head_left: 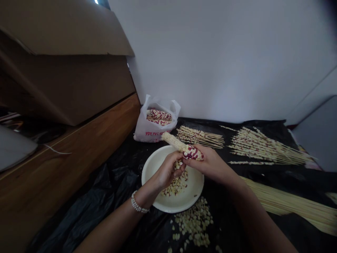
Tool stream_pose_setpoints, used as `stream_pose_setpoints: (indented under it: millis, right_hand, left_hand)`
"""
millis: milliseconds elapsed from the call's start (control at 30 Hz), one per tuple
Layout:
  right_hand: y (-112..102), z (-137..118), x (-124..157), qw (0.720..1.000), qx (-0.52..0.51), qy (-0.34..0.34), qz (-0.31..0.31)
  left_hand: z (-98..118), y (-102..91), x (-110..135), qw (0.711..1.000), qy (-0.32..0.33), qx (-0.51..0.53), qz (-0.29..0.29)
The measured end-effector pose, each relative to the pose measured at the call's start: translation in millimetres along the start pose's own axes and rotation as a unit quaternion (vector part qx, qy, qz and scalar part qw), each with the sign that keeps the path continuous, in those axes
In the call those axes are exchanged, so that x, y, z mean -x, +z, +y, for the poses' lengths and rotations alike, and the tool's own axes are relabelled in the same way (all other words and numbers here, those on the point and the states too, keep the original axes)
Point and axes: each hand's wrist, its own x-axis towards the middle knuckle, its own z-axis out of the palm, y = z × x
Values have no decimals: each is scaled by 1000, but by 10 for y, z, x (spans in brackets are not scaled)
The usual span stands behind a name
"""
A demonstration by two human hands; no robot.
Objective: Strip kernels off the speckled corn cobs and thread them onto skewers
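Note:
A corn cob [175,142] lies slanted above a white bowl [149,172]. Its far length is stripped pale, while purple and cream kernels still cover the near end. My right hand [209,161] is closed around that near end, thumb along its underside. My left hand [168,171] is just below the cob, fingers curled with several loose kernels [179,163] in them; its thumb tip touches or nearly touches the cob. More loose kernels [175,186] lie in the bowl beneath my hands.
A white plastic bag [147,128] holds more corn cobs. Skewers threaded with kernels [252,146] lie at right, with a smaller bunch [195,135] nearer the bag. Bare sticks [289,202] and scattered kernels [195,221] rest on black plastic sheeting [105,196]. A cardboard box [79,80] stands left.

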Motion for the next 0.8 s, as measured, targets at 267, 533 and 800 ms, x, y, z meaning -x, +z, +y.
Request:
stream_pose_setpoints:
  millis: [267,533,800]
  right_hand:
    - [17,-43,7,1000,-6,0,-4]
    - [88,-115,13,999,51,0,8]
    - [106,-159,35,999,16,-21,-24]
  left_hand:
    - [-85,1,-37,988,63,-114,76]
    - [-26,33,-7,979,92,-138,114]
    - [-85,1,-42,992,27,-61,104]
